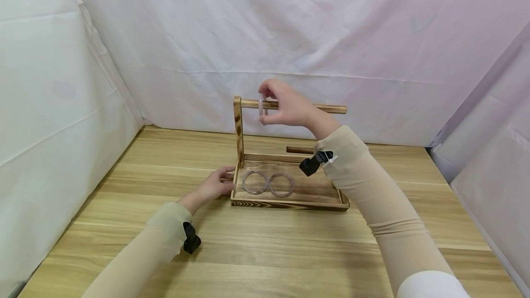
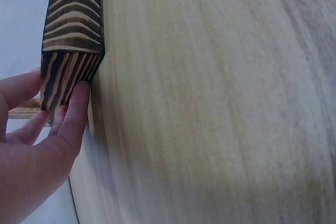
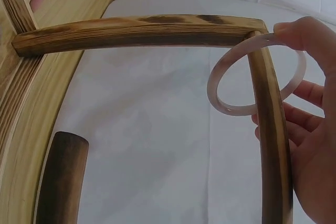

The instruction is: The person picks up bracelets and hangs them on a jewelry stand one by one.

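My right hand (image 1: 291, 105) pinches a pale, translucent bangle (image 3: 213, 85) between thumb and fingers. That bangle encircles the upper rod (image 1: 331, 109) of a wooden stand, close to its upright post (image 1: 239, 132). Below, the stand's tray (image 1: 290, 205) has a burnt-grain finish. Two more bangles lie flat inside it, one at the left (image 1: 244, 183) and one beside it (image 1: 293, 185). At the tray's left end, my left hand (image 1: 213, 185) touches the outer wall with extended fingers. In the left wrist view, its fingertips rest against the striped wood (image 2: 73, 14).
Behind the tray is a shorter dark rod (image 1: 300, 150); my right forearm hides its right end. The stand is on a wood-grain table (image 1: 232, 247). White cloth (image 1: 198, 36) hangs behind and at both sides.
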Motion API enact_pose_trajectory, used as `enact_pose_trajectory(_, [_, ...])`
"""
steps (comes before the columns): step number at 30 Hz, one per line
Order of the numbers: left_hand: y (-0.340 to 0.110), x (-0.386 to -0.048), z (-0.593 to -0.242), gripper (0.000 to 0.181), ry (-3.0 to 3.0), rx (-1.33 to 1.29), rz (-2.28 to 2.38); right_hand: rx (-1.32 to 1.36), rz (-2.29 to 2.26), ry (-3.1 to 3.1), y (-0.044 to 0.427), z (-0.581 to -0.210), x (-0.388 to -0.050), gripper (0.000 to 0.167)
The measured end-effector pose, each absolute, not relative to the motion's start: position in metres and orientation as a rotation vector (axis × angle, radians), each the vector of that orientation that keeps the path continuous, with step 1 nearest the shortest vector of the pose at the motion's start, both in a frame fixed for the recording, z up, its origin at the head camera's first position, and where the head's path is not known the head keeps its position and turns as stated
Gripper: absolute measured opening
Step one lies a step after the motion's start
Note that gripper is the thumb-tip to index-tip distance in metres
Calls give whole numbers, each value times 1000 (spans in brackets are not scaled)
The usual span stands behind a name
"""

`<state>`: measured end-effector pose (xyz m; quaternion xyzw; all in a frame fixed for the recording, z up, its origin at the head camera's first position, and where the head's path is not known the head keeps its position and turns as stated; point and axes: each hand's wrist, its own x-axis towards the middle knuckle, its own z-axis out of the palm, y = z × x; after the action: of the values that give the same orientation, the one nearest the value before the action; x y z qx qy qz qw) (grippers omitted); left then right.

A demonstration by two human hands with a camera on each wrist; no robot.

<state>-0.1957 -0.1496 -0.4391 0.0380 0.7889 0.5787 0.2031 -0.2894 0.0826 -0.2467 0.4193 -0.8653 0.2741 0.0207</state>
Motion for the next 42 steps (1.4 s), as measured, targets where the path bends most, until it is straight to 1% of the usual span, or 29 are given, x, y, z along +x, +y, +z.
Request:
enact_pose_trajectory(18, [-151,-192,-438,59,2209,110,1613,1250,610,-2803,77,-248,-291,59])
enact_pose_trajectory(31, [-149,-193,-438,59,2197,110,1628,1221,600,-2828,81,-244,-287,62])
enact_pose_trajectory(37, [-149,-193,-440,59,2197,107,1628,1204,661,-2740,86,-244,-283,58])
enact_pose_trajectory(42, [-148,-193,-439,59,2195,111,1636,1264,694,-2634,95,-243,-278,55])
